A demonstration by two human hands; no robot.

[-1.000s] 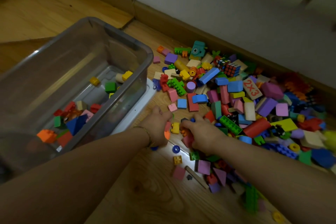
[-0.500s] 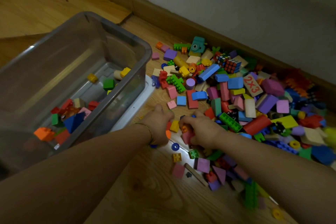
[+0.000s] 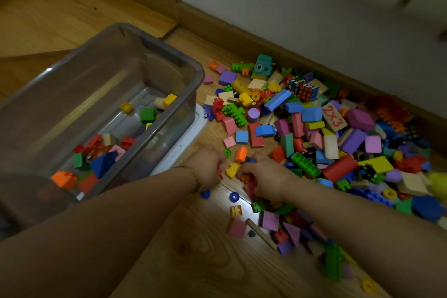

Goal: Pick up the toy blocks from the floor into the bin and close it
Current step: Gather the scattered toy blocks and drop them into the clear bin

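At far left, the see-through grey plastic bin [image 3: 167, 52] sits open on the wooden plank floor [image 3: 169, 261] w/ only a thin scatter of pieces in its bottom. A flat white plastic lid [image 3: 186, 145] pokes out from under its right side. Vs a sec ago: nothing new has gone in and the bin hasn't shifted.

Next, the left hand [image 3: 208, 167], just beside the bin's near corner. Its fingers are curled into a loose fist w/ a red bit showing at the tips, so prob. held. It's in approx the same spot as before.

Between the hands, a small yellow plastic brick [image 3: 232, 170] hasn't budged. A small orange plastic brick [image 3: 241, 154] just above it shows clearer now.

The right hand [image 3: 268, 176] has also barely moved. Its fingers are curled down round orange & red pieces at the heap's near edge.

Further right, the big multicoloured heap of plastic, foam & wood toy blocks [image 3: 312, 113] lies along the wall, undisturbed.

Meaning: both hands are mid-gather and no load is lifted yet. The task looks early; most of the lot is on the floor, so closing is far off.
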